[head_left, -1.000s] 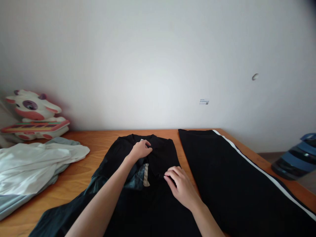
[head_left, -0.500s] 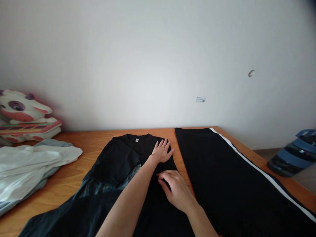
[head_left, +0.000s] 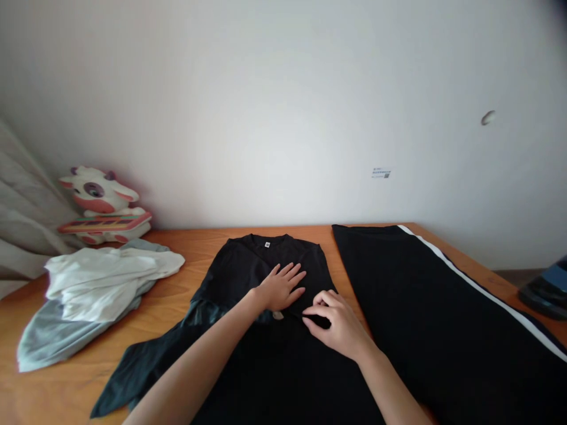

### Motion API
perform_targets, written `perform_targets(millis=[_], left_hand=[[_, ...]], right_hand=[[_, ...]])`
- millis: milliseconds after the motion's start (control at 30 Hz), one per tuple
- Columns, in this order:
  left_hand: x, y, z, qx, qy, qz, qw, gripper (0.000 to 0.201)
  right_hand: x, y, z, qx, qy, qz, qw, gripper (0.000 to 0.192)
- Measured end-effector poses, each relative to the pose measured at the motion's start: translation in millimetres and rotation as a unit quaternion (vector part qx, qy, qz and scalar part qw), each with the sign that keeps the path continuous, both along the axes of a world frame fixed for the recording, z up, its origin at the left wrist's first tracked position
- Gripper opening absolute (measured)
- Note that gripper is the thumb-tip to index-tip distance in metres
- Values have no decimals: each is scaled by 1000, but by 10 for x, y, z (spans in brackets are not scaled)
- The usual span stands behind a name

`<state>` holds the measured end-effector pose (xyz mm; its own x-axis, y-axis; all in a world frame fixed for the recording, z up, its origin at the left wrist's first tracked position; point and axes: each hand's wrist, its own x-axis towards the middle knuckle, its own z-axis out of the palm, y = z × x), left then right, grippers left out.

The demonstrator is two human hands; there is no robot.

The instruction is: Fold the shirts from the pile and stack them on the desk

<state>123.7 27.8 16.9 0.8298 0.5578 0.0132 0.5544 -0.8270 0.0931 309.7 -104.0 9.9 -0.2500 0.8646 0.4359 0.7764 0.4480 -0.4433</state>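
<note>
Left hand (head_left: 282, 287) is laid out flat with fingers spread on the black shirt (head_left: 239, 265), mid-table (head_left: 195, 248). Right hand (head_left: 334, 321) is just beside it, thumb and index nearly together at the cloth, can't tell if any's pinched. Around that, left to right: cow toy keyboard (head_left: 106, 203), rumpled white cloth (head_left: 106, 277) over a gray one (head_left: 48, 342), then past the shirt, a white-striped black garment (head_left: 398, 307) and a dark blue container (head_left: 547, 289), cut off.

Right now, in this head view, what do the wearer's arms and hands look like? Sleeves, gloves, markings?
The left hand and right hand are slim, five-fingered and ungloved. The left forearm and right forearm show no sleeves, watch, cables or markings within frame. Nail detail is too small to tell.
</note>
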Motion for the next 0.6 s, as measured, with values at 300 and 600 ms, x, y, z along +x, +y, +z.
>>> perform_targets(millis=[300,600], left_hand=[[-1618,-653,679,-69,-78,127,986,41],[-2617,-1027,570,-129,-12,289,949,47]], right_hand=[[72,-95,-19,5,-27,-87,996,31],[510,-405,114,-260,6,-183,948,45]])
